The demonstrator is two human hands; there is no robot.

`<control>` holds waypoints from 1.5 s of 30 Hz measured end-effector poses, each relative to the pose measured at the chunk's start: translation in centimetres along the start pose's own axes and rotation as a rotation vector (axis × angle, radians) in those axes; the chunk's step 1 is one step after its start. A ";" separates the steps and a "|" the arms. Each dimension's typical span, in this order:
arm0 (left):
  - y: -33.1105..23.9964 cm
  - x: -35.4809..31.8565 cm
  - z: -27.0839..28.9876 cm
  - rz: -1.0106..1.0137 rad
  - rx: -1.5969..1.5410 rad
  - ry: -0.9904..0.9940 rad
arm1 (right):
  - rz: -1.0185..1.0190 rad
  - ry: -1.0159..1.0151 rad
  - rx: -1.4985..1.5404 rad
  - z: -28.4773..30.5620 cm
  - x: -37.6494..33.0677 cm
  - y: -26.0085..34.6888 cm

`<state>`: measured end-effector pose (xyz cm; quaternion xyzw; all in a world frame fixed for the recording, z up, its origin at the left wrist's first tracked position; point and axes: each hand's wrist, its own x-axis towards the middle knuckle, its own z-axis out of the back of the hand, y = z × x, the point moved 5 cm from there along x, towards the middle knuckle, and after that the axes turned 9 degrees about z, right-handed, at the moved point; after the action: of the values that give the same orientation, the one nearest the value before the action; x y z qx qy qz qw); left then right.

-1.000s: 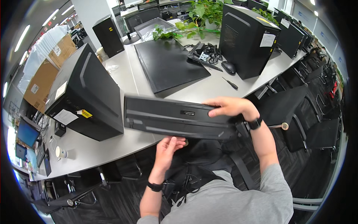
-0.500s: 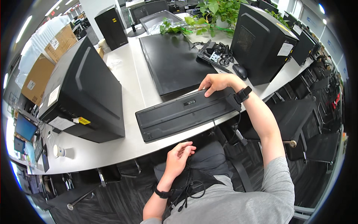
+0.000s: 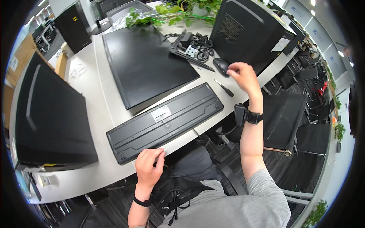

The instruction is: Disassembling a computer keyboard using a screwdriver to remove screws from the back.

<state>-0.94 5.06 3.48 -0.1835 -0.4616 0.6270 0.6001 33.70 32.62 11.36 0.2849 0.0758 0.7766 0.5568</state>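
A black keyboard (image 3: 178, 116) lies underside up along the desk's near edge, a pale label on its back. Close to its near left edge is my left hand (image 3: 149, 167), its fingers curled in toward the thumb with nothing visible in them; whether it touches the keyboard I cannot tell. My right hand (image 3: 245, 78) hovers by the right end of a black mouse (image 3: 220, 67), fingers bent and thumb apart, nothing seen in its grasp. A screwdriver (image 3: 224, 88) with a dark handle lies between the keyboard and the mouse.
Behind the keyboard lies a flat black monitor (image 3: 148, 64), with a stand arm (image 3: 186, 53) and coiled cables (image 3: 202, 47) beside it. Black computer towers stand left (image 3: 53, 117) and right (image 3: 247, 34). A plant (image 3: 178, 13) trails at the back; a paper cup (image 3: 45, 180) is far left.
My right hand has let go of the keyboard, which now lies on the desk, and moved toward the mouse. My left hand has come up to the keyboard's near edge. The view has shifted right.
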 end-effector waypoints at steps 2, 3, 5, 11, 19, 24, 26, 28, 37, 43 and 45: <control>-1.1 1.0 -1.5 -0.177 0.050 0.022 | -0.064 0.133 -0.032 -1.4 -1.0 -1.5; -1.1 1.6 -2.3 -0.160 0.057 0.042 | -0.170 0.226 -0.009 -2.5 -1.7 -2.5; -1.6 2.5 -3.5 -0.222 0.114 0.071 | -0.305 0.275 -0.168 -3.9 -3.3 -3.9; -0.2 2.8 -1.1 -0.161 0.176 -0.007 | -0.216 0.063 -0.239 -5.9 -6.1 -6.4; 4.8 0.2 7.6 0.095 0.326 -0.237 | -0.143 -0.085 0.365 -6.4 -5.0 -1.7; 5.4 -1.7 7.7 0.134 0.304 -0.198 | 0.008 0.056 0.515 -7.0 -6.0 7.8; 5.6 -2.0 7.3 0.157 0.302 -0.238 | 0.123 0.125 0.647 -7.6 -6.3 11.3; 5.5 -2.3 6.7 0.146 0.290 -0.254 | 0.201 0.128 0.634 -7.7 -6.6 14.0; 4.7 -2.5 4.7 0.145 0.339 -0.303 | 0.471 0.381 0.688 -10.6 -8.3 23.3; 4.9 -2.5 4.8 0.152 0.363 -0.313 | 0.565 0.449 0.661 -13.5 -8.3 26.0; 4.9 -2.5 4.8 0.145 0.370 -0.313 | 0.566 0.473 0.648 -14.0 -8.2 26.3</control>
<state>-7.02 1.76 1.19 -0.0038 -0.4121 0.7629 0.4981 6.52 18.25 8.25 0.2686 0.3576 0.8773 0.1740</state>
